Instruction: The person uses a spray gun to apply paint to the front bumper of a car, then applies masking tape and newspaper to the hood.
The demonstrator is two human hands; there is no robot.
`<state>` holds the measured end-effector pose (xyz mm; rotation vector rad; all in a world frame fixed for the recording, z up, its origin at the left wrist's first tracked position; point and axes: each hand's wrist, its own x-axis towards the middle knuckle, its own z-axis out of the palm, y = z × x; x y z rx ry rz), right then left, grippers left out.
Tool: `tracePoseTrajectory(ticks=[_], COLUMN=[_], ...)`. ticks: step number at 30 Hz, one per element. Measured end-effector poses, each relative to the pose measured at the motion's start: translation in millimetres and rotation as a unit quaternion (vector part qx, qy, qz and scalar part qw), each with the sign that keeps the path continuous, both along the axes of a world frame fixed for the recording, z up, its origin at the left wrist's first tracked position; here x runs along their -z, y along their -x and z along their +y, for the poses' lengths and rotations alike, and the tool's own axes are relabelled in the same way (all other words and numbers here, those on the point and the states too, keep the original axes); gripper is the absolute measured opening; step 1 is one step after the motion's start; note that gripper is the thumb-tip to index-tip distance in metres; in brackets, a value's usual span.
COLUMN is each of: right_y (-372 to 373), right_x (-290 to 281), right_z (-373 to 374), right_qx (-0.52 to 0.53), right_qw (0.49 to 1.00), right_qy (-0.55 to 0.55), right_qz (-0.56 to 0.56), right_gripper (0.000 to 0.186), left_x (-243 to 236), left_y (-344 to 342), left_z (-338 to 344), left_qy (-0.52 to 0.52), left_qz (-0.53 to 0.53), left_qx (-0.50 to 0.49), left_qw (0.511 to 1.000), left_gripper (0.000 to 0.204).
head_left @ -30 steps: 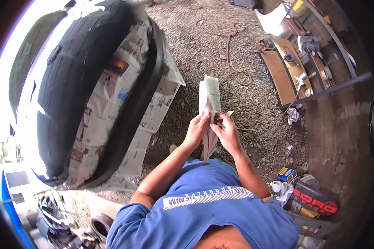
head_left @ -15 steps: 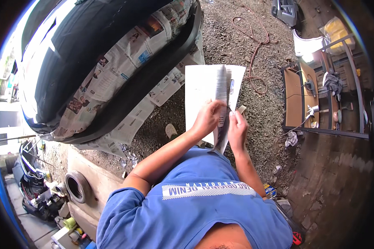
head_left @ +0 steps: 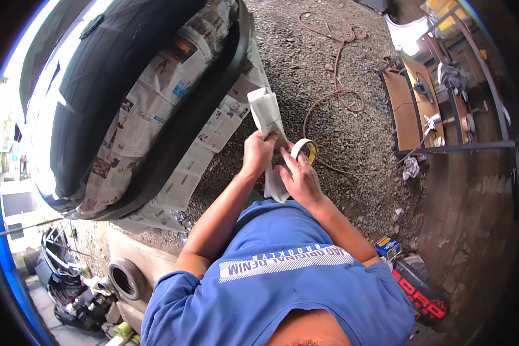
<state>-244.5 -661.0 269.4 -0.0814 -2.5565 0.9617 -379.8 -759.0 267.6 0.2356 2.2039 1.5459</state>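
Note:
A newspaper (head_left: 265, 109), folded into a narrow strip, stands in front of my body. My left hand (head_left: 258, 154) is closed round its left side, about halfway along. On the other side my right hand (head_left: 303, 183) holds a roll of masking tape (head_left: 312, 151) at its fingers, close against the paper. Part of the strip is hidden behind both hands; its lower end shows near my shirt. To the left is a large dark curved car part, like a bumper (head_left: 118, 75), with newspaper sheets (head_left: 150, 104) covering its middle band and hanging below its lower edge.
A reddish hose (head_left: 335, 69) curls over the gravel ahead. At right, a metal-framed rack (head_left: 473, 145) holds cardboard and a spray gun (head_left: 431, 122). A tyre (head_left: 126, 278) lies at lower left; a blue-yellow box (head_left: 387, 248) and a black-red bag (head_left: 424, 294) are at lower right.
The wide open newspaper has been folded into a narrow strip. Both hands have moved a little left, and the tape roll now shows more fully. The view has shifted.

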Motion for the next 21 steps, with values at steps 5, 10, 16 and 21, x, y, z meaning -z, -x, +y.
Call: tracePoseTrajectory(ticks=[5, 10, 16, 21], right_y=[-4.1, -3.8, -2.3, 2.7], right_x=[-4.9, -4.3, -13.2, -12.0], right_z=[10.2, 12.3, 17.1, 18.3], right_qx=[0.049, 0.061, 0.02, 0.071], right_qw=[0.996, 0.972, 0.899, 0.924], right_qy=[0.068, 0.225, 0.437, 0.376], right_qz=[0.014, -0.004, 0.014, 0.013], right_gripper=[0.044, 0.041, 0.049, 0.039], left_x=[-3.0, -5.8, -8.5, -19.7], left_y=[-1.1, -21.3, -40.4, -42.8], left_z=[-5.1, -1.0, -6.3, -6.8], left_qy=[-0.098, -0.15, -0.175, -0.104], left_qz=[0.016, -0.041, -0.074, 0.036], left_qx=[0.017, 0.046, 0.101, 0.204], left_qw=[0.995, 0.987, 0.977, 0.973], left_gripper=[0.015, 0.019, 0.043, 0.024])
